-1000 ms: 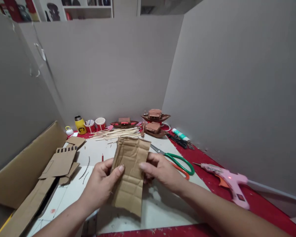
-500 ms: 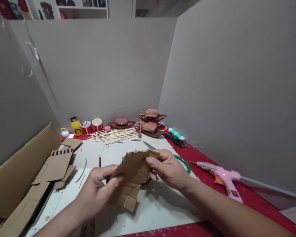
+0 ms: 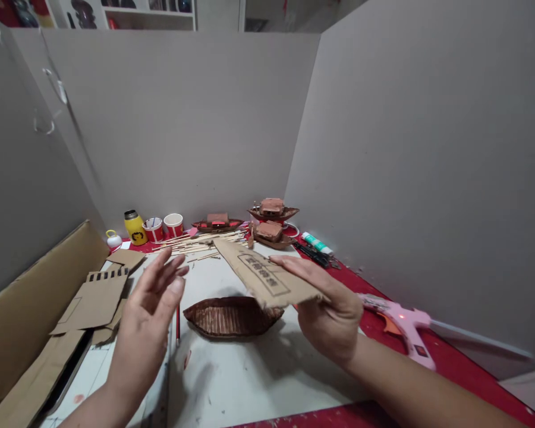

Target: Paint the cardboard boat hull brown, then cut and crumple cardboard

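My right hand grips a piece of brown cardboard with a printed box and dark characters on its upper face. The piece is tilted and held above the table. To its left, my left hand is raised with fingers apart and nothing in them. Between and below the hands a brown model boat hull lies on the white board, its ribbed inside facing up. The cardboard hides part of the hull's right end. A red pencil lies close by my left hand.
Cardboard pieces lie at left. Thin wooden sticks, finished model boats, paper cups and a yellow bottle line the back. A pink glue gun with its light on rests at right on the red cloth.
My left hand has let go of the cardboard and moved left. My right hand has turned the piece over, showing print. The boat hull beneath has come into view.
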`<state>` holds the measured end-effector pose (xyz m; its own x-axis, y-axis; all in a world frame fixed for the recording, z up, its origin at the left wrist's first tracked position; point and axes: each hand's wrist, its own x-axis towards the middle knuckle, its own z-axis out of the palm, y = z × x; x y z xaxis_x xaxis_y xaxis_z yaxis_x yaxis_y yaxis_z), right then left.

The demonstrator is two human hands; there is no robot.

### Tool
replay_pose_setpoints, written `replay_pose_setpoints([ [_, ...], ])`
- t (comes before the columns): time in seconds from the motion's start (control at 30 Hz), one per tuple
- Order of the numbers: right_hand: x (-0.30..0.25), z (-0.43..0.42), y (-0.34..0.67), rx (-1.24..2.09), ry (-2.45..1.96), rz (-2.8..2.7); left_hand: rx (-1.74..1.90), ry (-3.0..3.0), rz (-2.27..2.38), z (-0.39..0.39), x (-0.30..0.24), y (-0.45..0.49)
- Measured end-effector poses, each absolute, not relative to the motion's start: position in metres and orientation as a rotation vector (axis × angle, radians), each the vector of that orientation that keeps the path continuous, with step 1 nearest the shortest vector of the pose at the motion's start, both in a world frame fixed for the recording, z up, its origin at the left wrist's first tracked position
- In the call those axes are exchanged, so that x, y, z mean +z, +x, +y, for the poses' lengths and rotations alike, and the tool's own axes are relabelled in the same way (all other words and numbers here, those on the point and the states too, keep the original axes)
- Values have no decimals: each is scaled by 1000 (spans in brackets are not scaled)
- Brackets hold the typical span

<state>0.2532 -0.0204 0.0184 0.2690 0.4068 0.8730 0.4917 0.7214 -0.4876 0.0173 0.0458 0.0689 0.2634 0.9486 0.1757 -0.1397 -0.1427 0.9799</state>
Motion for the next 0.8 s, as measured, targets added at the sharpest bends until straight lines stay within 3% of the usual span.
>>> replay_pose_setpoints([
  [0.17, 6, -26, 251, -191, -793, -1768, 662, 857, 565, 37, 62, 28],
  [0.37, 5, -21, 233, -124, -719, -1848, 672, 859, 595, 38, 57, 30],
  [0.43, 8, -19, 230, 79, -901, -1589, 722, 878, 642, 40, 58, 28],
  [0.6, 18, -18, 224, 1180, -1020, -1180, 691, 996, 670, 40, 49, 28],
  [0.8, 16, -20, 216, 1481, -901, -1137, 721, 1326, 677, 34, 44, 31],
])
